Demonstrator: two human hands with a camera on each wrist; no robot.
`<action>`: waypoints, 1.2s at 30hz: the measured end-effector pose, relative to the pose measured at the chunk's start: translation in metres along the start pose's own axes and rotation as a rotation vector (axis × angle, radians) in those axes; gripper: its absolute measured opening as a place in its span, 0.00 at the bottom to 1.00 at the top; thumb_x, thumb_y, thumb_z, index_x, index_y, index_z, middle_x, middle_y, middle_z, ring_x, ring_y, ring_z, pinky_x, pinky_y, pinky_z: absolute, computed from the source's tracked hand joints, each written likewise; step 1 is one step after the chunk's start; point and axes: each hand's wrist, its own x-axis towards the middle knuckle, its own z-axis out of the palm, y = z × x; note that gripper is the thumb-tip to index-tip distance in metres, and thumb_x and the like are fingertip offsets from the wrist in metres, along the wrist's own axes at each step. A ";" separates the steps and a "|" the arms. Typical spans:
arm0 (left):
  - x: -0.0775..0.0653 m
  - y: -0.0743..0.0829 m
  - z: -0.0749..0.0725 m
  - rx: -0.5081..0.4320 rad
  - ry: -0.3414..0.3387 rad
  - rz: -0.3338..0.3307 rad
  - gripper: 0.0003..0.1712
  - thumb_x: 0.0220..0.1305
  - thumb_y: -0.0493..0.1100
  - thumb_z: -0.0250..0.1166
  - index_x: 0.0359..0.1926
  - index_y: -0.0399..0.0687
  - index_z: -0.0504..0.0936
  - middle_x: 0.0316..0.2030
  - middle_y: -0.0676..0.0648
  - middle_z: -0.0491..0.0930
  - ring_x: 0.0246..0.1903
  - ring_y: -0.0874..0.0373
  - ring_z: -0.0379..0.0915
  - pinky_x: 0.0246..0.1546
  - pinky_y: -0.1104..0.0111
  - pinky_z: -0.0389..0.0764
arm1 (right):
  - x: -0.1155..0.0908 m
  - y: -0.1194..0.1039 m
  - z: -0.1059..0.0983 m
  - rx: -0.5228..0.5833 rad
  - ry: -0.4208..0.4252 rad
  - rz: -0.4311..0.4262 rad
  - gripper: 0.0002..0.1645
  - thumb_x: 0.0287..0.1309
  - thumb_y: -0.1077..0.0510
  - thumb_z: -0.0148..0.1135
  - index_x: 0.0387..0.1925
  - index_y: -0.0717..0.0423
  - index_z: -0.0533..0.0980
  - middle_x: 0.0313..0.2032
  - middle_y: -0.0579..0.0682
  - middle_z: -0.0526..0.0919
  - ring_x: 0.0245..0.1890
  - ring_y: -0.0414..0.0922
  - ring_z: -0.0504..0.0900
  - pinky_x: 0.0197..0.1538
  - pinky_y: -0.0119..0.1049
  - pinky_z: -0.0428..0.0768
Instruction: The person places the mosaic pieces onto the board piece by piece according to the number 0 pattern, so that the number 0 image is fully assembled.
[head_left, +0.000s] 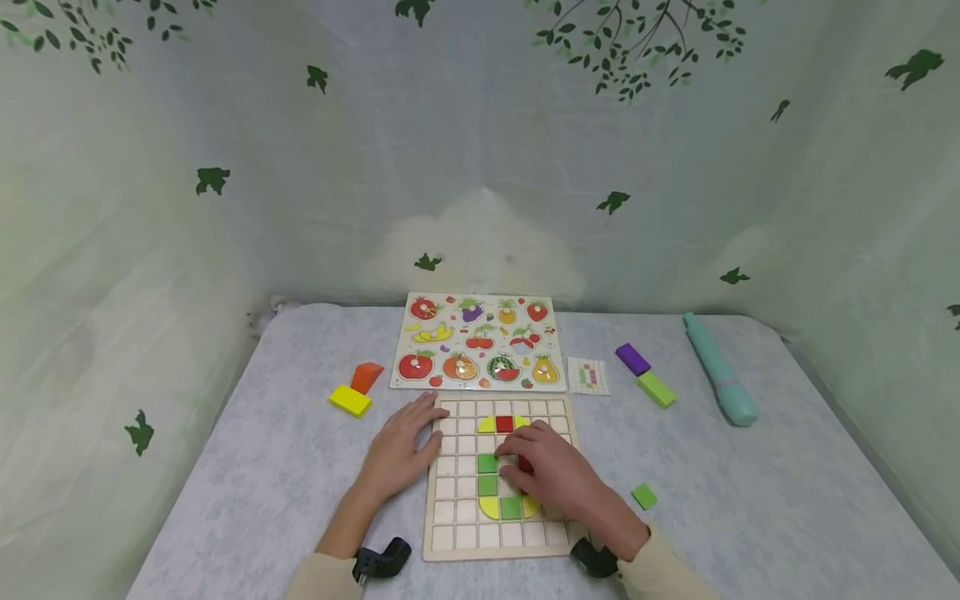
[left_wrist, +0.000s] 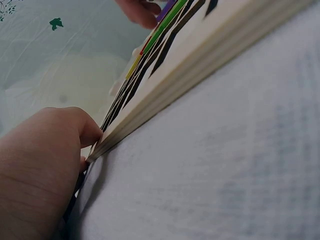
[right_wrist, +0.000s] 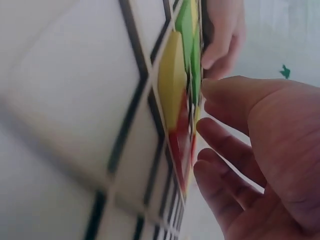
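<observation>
A wooden grid board (head_left: 453,536) lies flat, holding green squares (head_left: 487,485), red squares (head_left: 504,424) and yellow rounded corner tiles (head_left: 489,507). My left hand (head_left: 399,446) rests along the board's upper left edge, its thumb touching the rim in the left wrist view. Over the tiles at the board's centre right hovers my right hand (head_left: 551,471), fingers bent and spread from the thumb, with no tile showing between them. Its fingertips are close to the green column. A red tile (right_wrist: 184,142) and a yellow one (right_wrist: 171,80) show beside those fingers in the right wrist view.
Behind the board lies a fruit picture puzzle (head_left: 480,342), with a small pattern card (head_left: 588,377) at its right. Yellow (head_left: 350,401) and orange (head_left: 367,377) blocks lie left; purple (head_left: 633,358) and green (head_left: 657,389) blocks, a green square (head_left: 644,497) and a teal pouch (head_left: 720,371) lie right.
</observation>
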 end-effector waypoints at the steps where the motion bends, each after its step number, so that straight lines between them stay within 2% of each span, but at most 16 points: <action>1: 0.000 0.000 -0.001 0.003 -0.003 -0.003 0.20 0.69 0.43 0.65 0.61 0.52 0.83 0.73 0.44 0.70 0.74 0.44 0.63 0.74 0.44 0.64 | -0.003 0.002 -0.003 0.002 0.009 0.004 0.12 0.65 0.49 0.70 0.49 0.43 0.86 0.49 0.39 0.86 0.46 0.39 0.74 0.46 0.33 0.81; 6: 0.000 0.001 -0.002 -0.002 -0.010 -0.016 0.20 0.69 0.44 0.65 0.61 0.52 0.83 0.73 0.45 0.70 0.74 0.45 0.63 0.74 0.44 0.64 | -0.025 0.021 -0.018 -0.013 0.075 0.092 0.13 0.61 0.51 0.74 0.47 0.43 0.87 0.47 0.38 0.86 0.49 0.38 0.77 0.52 0.38 0.84; 12: 0.001 0.001 -0.002 -0.004 -0.019 -0.020 0.20 0.69 0.44 0.65 0.61 0.52 0.82 0.74 0.45 0.70 0.75 0.45 0.62 0.74 0.44 0.63 | -0.063 0.052 -0.040 -0.056 0.129 0.244 0.15 0.56 0.53 0.77 0.46 0.43 0.86 0.46 0.38 0.86 0.49 0.39 0.79 0.51 0.42 0.85; 15: 0.001 0.001 -0.003 -0.005 -0.029 -0.025 0.20 0.70 0.44 0.64 0.61 0.53 0.82 0.74 0.45 0.69 0.75 0.45 0.62 0.74 0.44 0.63 | -0.082 0.067 -0.051 -0.050 0.124 0.281 0.14 0.58 0.52 0.76 0.46 0.43 0.86 0.45 0.39 0.86 0.48 0.41 0.79 0.48 0.41 0.84; 18: 0.001 0.001 -0.004 -0.011 -0.046 -0.039 0.20 0.71 0.45 0.64 0.62 0.53 0.82 0.74 0.46 0.69 0.76 0.46 0.61 0.75 0.45 0.62 | -0.098 0.078 -0.058 -0.029 0.086 0.339 0.16 0.57 0.50 0.76 0.47 0.44 0.85 0.44 0.39 0.86 0.47 0.42 0.79 0.44 0.40 0.83; 21: 0.001 0.002 -0.004 -0.012 -0.058 -0.047 0.20 0.71 0.45 0.63 0.62 0.54 0.82 0.75 0.47 0.68 0.76 0.47 0.60 0.76 0.45 0.61 | -0.111 0.087 -0.059 -0.019 0.037 0.397 0.20 0.54 0.48 0.78 0.48 0.46 0.84 0.42 0.39 0.84 0.45 0.42 0.79 0.45 0.41 0.82; 25: 0.001 0.002 -0.004 -0.006 -0.056 -0.047 0.20 0.71 0.45 0.63 0.62 0.53 0.82 0.75 0.47 0.68 0.76 0.47 0.60 0.76 0.45 0.62 | -0.121 0.095 -0.055 -0.025 0.002 0.420 0.20 0.52 0.47 0.79 0.45 0.47 0.84 0.36 0.37 0.82 0.40 0.39 0.76 0.43 0.40 0.80; 28: 0.001 0.002 -0.004 -0.006 -0.053 -0.049 0.20 0.71 0.45 0.64 0.62 0.54 0.82 0.75 0.47 0.68 0.76 0.47 0.61 0.76 0.45 0.62 | -0.124 0.097 -0.054 -0.028 0.006 0.414 0.17 0.52 0.49 0.79 0.43 0.47 0.85 0.32 0.36 0.80 0.36 0.36 0.75 0.39 0.36 0.78; 36: 0.000 0.001 -0.003 -0.010 -0.054 -0.049 0.20 0.71 0.45 0.63 0.62 0.54 0.82 0.75 0.47 0.68 0.76 0.47 0.60 0.76 0.45 0.61 | -0.117 0.095 -0.051 -0.061 0.042 0.405 0.15 0.53 0.52 0.78 0.43 0.45 0.85 0.34 0.36 0.82 0.35 0.35 0.76 0.39 0.36 0.80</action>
